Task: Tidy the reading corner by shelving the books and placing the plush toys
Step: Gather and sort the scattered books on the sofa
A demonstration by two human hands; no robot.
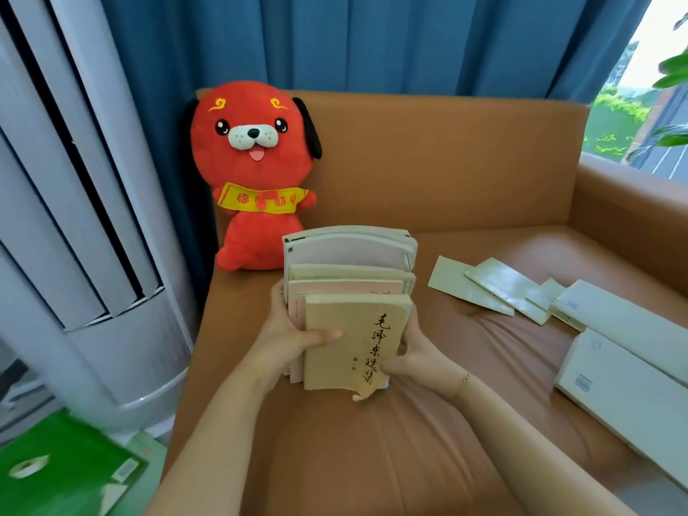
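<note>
Book-gathering step: the left hand [286, 342] and right hand [411, 361] clamp a stack of books [350, 288] from either side, fingers curled round its edges, above the near seat of the brown sofa [465, 162]. The front cover reads 毛泽东选集. Loose books [495, 288] lie right; the red plush dog [253, 173] sits far left, its sash lettering illegible. Next, judging by the task: carry the stack to a shelf, none visible.

both hands [294, 340] grip stacked books [350, 292] on sofa [465, 173]
</note>
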